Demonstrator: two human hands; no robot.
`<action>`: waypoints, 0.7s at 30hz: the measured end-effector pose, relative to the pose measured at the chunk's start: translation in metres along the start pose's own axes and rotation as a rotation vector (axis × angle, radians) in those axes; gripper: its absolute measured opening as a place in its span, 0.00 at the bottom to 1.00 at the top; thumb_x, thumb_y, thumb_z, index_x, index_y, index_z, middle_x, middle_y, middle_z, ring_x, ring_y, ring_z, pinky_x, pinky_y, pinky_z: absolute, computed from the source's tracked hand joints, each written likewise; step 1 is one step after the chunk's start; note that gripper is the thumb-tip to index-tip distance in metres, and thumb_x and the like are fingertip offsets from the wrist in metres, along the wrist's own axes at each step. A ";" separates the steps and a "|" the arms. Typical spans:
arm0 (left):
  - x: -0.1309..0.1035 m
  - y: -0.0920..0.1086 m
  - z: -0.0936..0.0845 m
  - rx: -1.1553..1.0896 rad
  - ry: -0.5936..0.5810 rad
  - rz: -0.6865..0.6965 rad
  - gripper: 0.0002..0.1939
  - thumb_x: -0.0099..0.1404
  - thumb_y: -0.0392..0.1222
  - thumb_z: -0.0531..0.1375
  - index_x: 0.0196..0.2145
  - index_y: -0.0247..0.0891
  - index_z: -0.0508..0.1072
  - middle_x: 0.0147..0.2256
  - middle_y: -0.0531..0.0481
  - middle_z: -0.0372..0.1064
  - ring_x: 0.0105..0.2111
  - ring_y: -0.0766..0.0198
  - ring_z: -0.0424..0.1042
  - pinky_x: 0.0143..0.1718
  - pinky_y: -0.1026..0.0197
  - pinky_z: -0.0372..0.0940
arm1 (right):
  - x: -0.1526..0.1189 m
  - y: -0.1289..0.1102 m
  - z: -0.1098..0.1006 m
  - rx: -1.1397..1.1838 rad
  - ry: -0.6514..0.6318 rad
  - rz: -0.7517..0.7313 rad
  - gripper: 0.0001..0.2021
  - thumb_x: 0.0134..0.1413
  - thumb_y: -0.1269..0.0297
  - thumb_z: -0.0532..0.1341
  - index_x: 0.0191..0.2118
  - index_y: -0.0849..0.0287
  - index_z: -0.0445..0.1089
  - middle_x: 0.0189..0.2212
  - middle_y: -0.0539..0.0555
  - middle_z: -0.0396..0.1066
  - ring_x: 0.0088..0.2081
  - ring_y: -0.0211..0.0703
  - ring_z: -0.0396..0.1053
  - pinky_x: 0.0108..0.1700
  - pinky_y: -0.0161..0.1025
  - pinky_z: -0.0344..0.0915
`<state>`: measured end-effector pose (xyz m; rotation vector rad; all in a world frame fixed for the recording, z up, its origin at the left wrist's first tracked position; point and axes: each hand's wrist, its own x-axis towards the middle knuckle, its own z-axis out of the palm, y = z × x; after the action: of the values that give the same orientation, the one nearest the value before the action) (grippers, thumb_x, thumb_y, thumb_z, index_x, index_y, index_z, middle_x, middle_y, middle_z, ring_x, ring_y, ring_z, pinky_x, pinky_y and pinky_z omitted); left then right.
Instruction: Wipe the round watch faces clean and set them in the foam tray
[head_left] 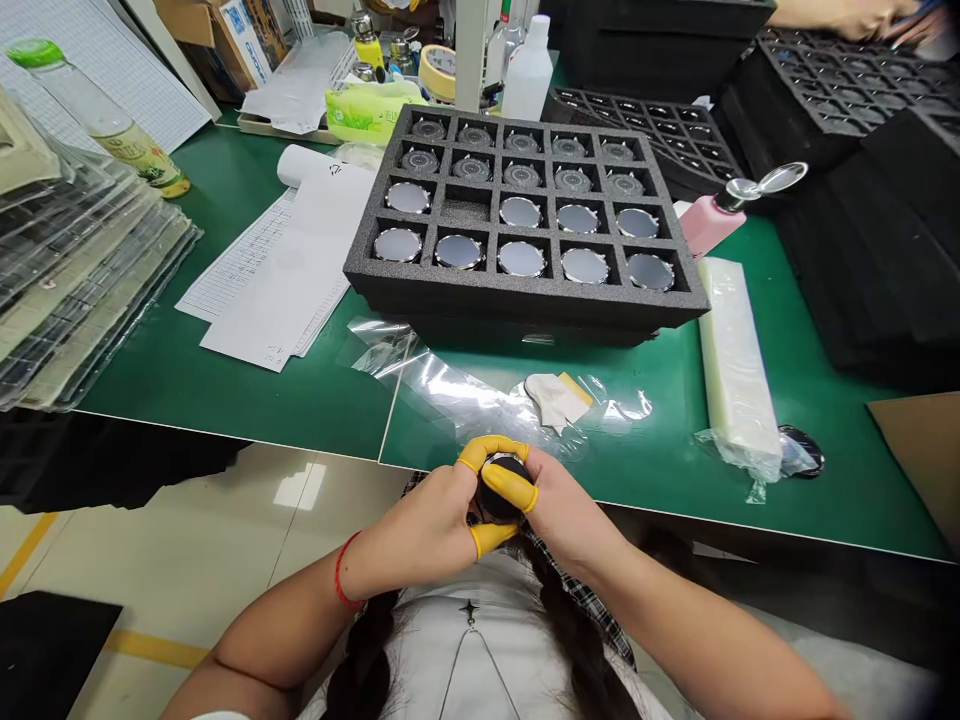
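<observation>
Close to my body, just off the table's front edge, both hands are wrapped round a dark, round watch case (501,492). My left hand (442,515) grips it from the left, with yellow finger cots on its fingers. From the other side my right hand (555,500) holds it too, its yellow-covered thumb lying across the dark face. Fingers hide much of the case. Beyond the hands, a black foam tray (517,290) carries several watch cases in square compartments. The front two rows show shiny discs, while the back two look darker.
Clear plastic film (465,390) and a crumpled white cloth (553,402) lie before the tray. To the right are a wrapped white block (739,350) and a pink pump bottle (712,222). Papers (292,260) and stacked clear trays (90,280) occupy the left. Another person's arm (832,15) appears top right.
</observation>
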<state>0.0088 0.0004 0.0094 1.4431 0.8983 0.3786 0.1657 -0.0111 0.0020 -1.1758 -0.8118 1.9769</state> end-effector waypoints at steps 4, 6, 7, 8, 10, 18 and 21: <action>-0.001 -0.001 -0.005 -0.087 -0.034 0.008 0.28 0.60 0.35 0.63 0.57 0.43 0.63 0.48 0.48 0.71 0.46 0.57 0.74 0.45 0.60 0.70 | 0.001 -0.006 0.000 0.028 -0.120 0.018 0.10 0.44 0.68 0.65 0.37 0.57 0.73 0.30 0.48 0.70 0.34 0.38 0.66 0.38 0.34 0.63; -0.001 -0.002 -0.005 -0.087 -0.022 0.005 0.29 0.58 0.34 0.64 0.57 0.43 0.63 0.47 0.48 0.72 0.44 0.57 0.74 0.43 0.60 0.70 | 0.002 -0.008 0.002 0.025 -0.124 0.001 0.12 0.43 0.72 0.64 0.37 0.57 0.73 0.30 0.47 0.70 0.34 0.37 0.66 0.38 0.33 0.63; -0.001 -0.002 -0.005 -0.073 -0.010 0.002 0.29 0.58 0.34 0.64 0.57 0.42 0.64 0.45 0.48 0.73 0.44 0.56 0.74 0.43 0.60 0.70 | 0.002 -0.008 0.004 0.030 -0.116 -0.008 0.12 0.43 0.73 0.63 0.37 0.57 0.73 0.30 0.47 0.70 0.34 0.37 0.66 0.37 0.32 0.63; -0.001 -0.003 -0.005 -0.055 0.005 0.002 0.29 0.58 0.34 0.64 0.56 0.42 0.64 0.43 0.48 0.74 0.44 0.55 0.74 0.43 0.60 0.70 | 0.002 -0.007 0.007 0.039 -0.108 -0.017 0.11 0.43 0.73 0.62 0.36 0.57 0.73 0.30 0.46 0.69 0.33 0.36 0.65 0.37 0.32 0.62; -0.001 -0.004 -0.004 -0.026 0.027 0.009 0.27 0.57 0.34 0.64 0.55 0.40 0.67 0.40 0.48 0.75 0.44 0.54 0.74 0.43 0.59 0.70 | 0.002 -0.006 0.011 0.054 -0.079 -0.025 0.07 0.45 0.71 0.63 0.34 0.57 0.73 0.28 0.46 0.68 0.32 0.35 0.64 0.35 0.31 0.61; 0.007 -0.012 -0.016 -0.095 -0.032 0.020 0.28 0.57 0.34 0.63 0.56 0.40 0.65 0.36 0.51 0.74 0.35 0.59 0.74 0.38 0.61 0.70 | 0.013 -0.003 0.004 -0.005 0.180 0.044 0.14 0.49 0.51 0.64 0.29 0.59 0.73 0.25 0.48 0.70 0.31 0.39 0.64 0.36 0.37 0.60; 0.007 -0.014 -0.024 -0.135 -0.052 0.046 0.35 0.56 0.32 0.64 0.60 0.43 0.60 0.39 0.51 0.74 0.36 0.61 0.74 0.36 0.62 0.69 | 0.012 -0.012 0.000 -0.143 0.126 0.023 0.15 0.49 0.51 0.66 0.31 0.59 0.74 0.27 0.49 0.71 0.33 0.40 0.65 0.41 0.39 0.60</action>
<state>-0.0078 0.0204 -0.0030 1.3447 0.7840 0.4262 0.1643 0.0058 0.0057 -1.3840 -0.8894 1.8668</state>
